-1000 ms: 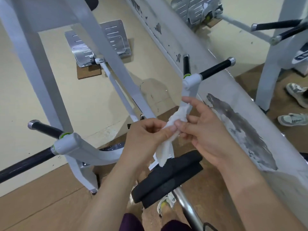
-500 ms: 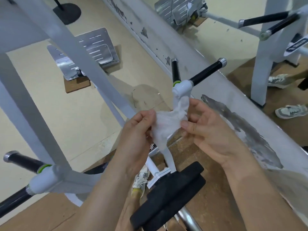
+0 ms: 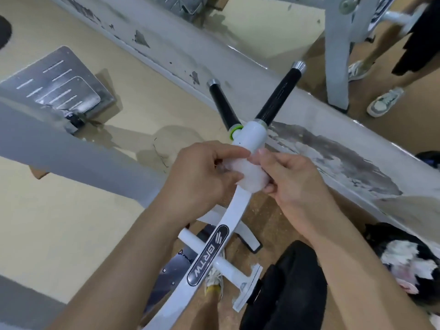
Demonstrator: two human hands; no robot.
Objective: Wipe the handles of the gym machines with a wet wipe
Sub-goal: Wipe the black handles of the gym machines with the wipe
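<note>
White wipe [image 3: 250, 179] is lying limp and light, probably tearable; left hand [image 3: 202, 177] and right hand [image 3: 292, 179] are each pinching one end, fingers curled.

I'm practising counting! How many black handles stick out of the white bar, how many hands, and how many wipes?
Black handles: 2, the left handle and the right handle
Hands: 2, the left hand and the right hand
Wipes: 1, the wipe
Total: 5

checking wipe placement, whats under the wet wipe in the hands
The white machine arm runs beneath the wet wipe, showing above and below it. The left hand and right hand pinch the wipe. The arm's stretch under it is covered, so contact cannot be told.
</note>
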